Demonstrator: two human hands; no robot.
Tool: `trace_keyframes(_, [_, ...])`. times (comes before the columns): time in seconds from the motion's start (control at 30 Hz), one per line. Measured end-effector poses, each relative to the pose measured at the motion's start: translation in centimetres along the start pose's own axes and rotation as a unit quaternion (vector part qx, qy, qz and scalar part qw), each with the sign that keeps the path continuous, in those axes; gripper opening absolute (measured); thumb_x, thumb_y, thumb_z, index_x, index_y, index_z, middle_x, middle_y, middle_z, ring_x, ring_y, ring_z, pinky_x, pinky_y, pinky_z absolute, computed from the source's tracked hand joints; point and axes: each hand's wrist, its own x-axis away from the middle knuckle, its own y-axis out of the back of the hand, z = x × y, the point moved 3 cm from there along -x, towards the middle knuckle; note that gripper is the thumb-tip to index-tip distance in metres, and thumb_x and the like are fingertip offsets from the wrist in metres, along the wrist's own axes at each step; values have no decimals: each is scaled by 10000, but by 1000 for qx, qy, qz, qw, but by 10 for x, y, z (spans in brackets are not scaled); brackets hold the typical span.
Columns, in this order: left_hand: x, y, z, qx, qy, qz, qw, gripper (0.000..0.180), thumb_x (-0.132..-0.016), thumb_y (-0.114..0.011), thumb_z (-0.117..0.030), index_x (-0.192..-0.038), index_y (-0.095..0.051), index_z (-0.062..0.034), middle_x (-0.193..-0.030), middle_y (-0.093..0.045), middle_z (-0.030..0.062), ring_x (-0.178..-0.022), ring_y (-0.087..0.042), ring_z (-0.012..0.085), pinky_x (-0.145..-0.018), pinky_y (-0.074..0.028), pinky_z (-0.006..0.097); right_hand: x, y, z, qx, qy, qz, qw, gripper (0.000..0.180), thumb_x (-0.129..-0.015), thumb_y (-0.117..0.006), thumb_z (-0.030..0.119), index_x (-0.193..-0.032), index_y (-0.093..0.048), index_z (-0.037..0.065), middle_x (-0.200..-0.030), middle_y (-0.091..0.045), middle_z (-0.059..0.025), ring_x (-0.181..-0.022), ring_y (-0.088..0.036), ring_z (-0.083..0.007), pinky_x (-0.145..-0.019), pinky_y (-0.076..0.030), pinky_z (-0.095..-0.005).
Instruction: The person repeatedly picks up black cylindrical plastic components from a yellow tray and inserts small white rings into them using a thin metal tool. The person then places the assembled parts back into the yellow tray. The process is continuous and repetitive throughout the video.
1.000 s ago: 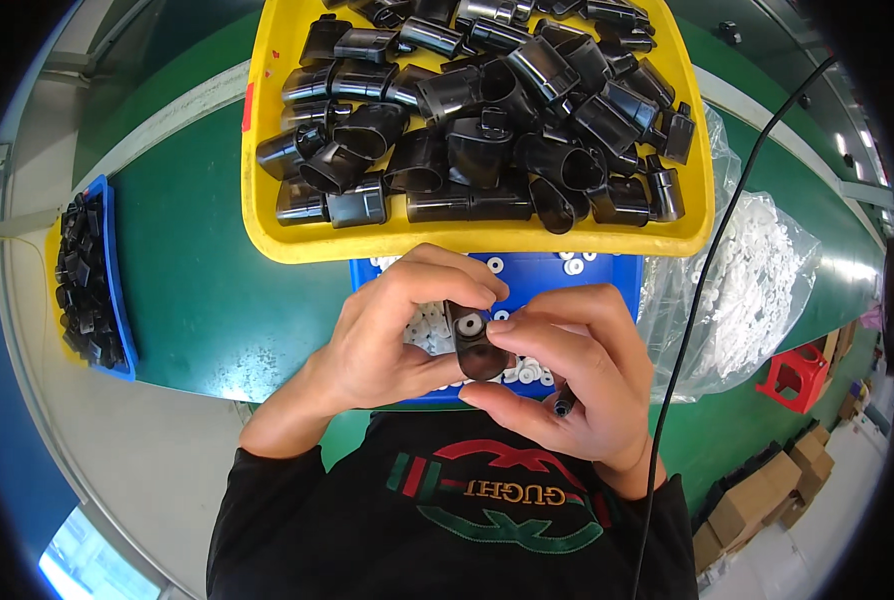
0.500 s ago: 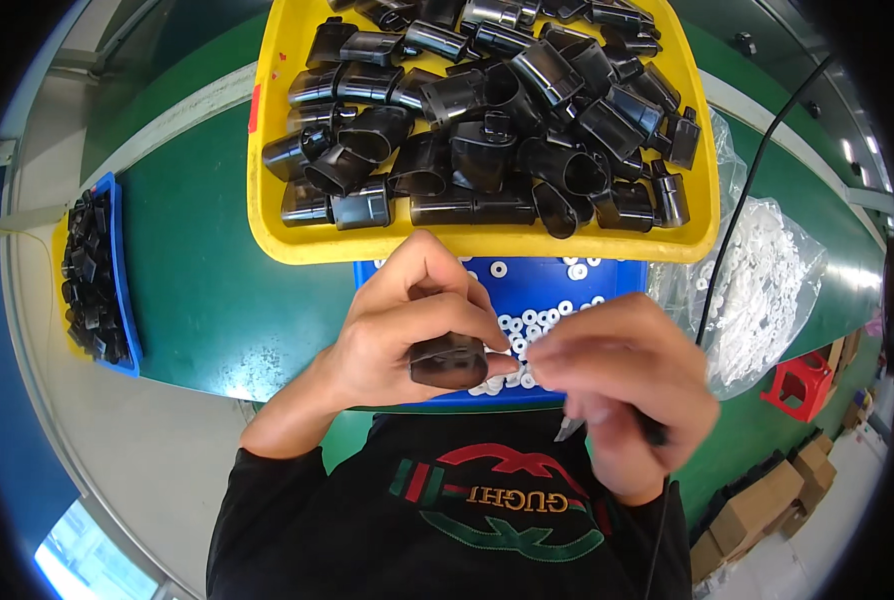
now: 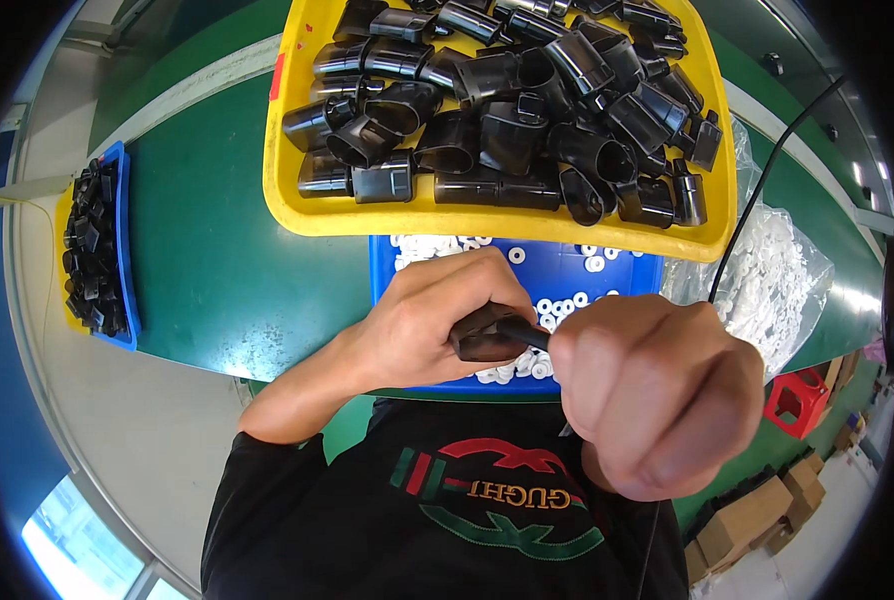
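A black plastic tube fitting [image 3: 482, 335] sits clamped in the fingers of the left hand [image 3: 437, 320], just above the person's chest. The right hand [image 3: 657, 395] is closed in a fist around a thin dark tool [image 3: 522, 332] (its tip meets the fitting). Beyond the fingers lies a blue tray [image 3: 567, 270] of white washers [image 3: 552, 305], then a yellow bin [image 3: 297, 205] of black fittings [image 3: 507, 110]. A clear bag [image 3: 777, 285] lies right.

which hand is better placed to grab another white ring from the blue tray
Left, probably. The left hand hovers directly over the blue plastic tray of small white rings, though it grips a black plastic tube fitting. The right hand is fisted around a dark slim tool, nearer the body.
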Motion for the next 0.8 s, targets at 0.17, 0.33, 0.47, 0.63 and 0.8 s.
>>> trace_keyframes(0.17, [3, -4, 3, 5, -2, -9, 1000, 310, -715, -810, -60, -936, -594, -43, -793, -577, 91, -675, -592, 274, -580, -462, 357, 0, -7, -10, 43, -1, -4, 999, 296, -779, -695, 0, -605, -474, 90, -563, -546, -29, -450, -425, -137, -406, -257, -259])
trace_keyframes(0.33, [5, -5, 6, 16, 2, -1, 1000, 301, -748, -799, -91, -945, -577, -42, -773, -550, 91, -657, -575, 280, -574, -450, 364, 4, -12, -17, 47, -17, -49, 998, 315, -811, -686, 45, -593, -463, 93, -541, -524, -24, -432, -401, -131, -403, -245, -259])
trace_keyframes(0.47, [5, -5, 4, 31, -1, 3, 1000, 293, -763, -785, -97, -949, -566, -38, -780, -544, 99, -670, -575, 290, -581, -446, 374, 5, -13, -22, 54, -24, -50, 997, 327, -811, -690, 58, -585, -457, 96, -534, -514, -22, -429, -400, -133, -400, -249, -261])
trace_keyframes(0.63, [5, -3, 1, -3, 0, 15, 1000, 302, -744, -773, -75, -918, -532, -22, -798, -535, 125, -712, -570, 338, -606, -449, 407, 9, -9, -31, 64, -8, -36, 997, 333, -813, -674, 63, -576, -442, 95, -527, -493, -15, -434, -398, -138, -401, -260, -265])
trace_keyframes(0.8, [3, -6, 1, -62, 3, 23, 998, 321, -717, -773, -56, -887, -506, -4, -813, -530, 149, -741, -564, 372, -629, -456, 435, 17, -6, -40, 82, 44, -26, 995, 327, -851, -634, 58, -590, -439, 95, -528, -484, -22, -441, -387, -143, -413, -264, -281])
